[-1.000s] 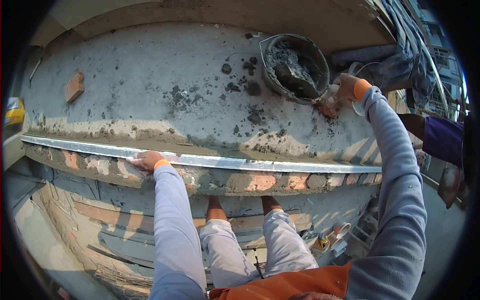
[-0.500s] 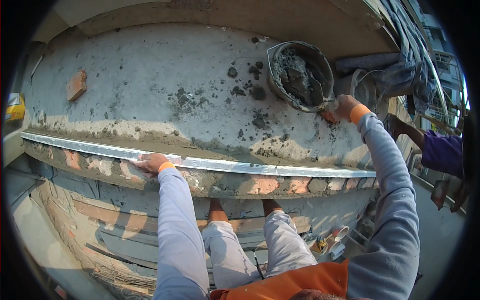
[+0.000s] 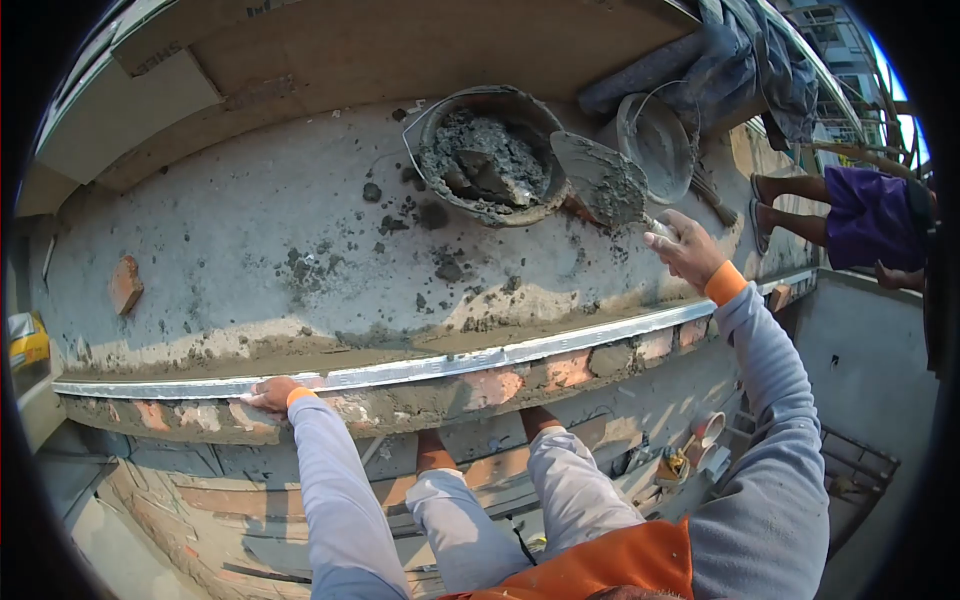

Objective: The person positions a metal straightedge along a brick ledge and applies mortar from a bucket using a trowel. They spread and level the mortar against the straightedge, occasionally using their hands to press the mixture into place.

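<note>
A long silvery metal straightedge (image 3: pixel 480 358) lies along the top of a low brick edge (image 3: pixel 490 388) smeared with mortar. My left hand (image 3: pixel 268 396) is closed on the straightedge from the near side, its fingertips partly hidden. In my right hand (image 3: pixel 690 250) is the handle of a trowel (image 3: pixel 603 182), its blade coated with grey mortar. The blade is raised beside the rim of a bucket (image 3: pixel 415 165), which holds wet mortar (image 3: pixel 485 160) with a hollow scooped in it.
Behind the trowel stands a second bucket (image 3: pixel 665 150), with a brush (image 3: pixel 715 200) near it. A broken brick (image 3: pixel 126 285) and mortar splatters lie on the concrete slab (image 3: pixel 220 240). Another person (image 3: pixel 870 210) in purple shorts stands at right.
My right hand has brought the trowel up from low beside the bucket, and its mortar-covered blade now shows. My left hand stays on the straightedge. The camera view has shifted and turned.
</note>
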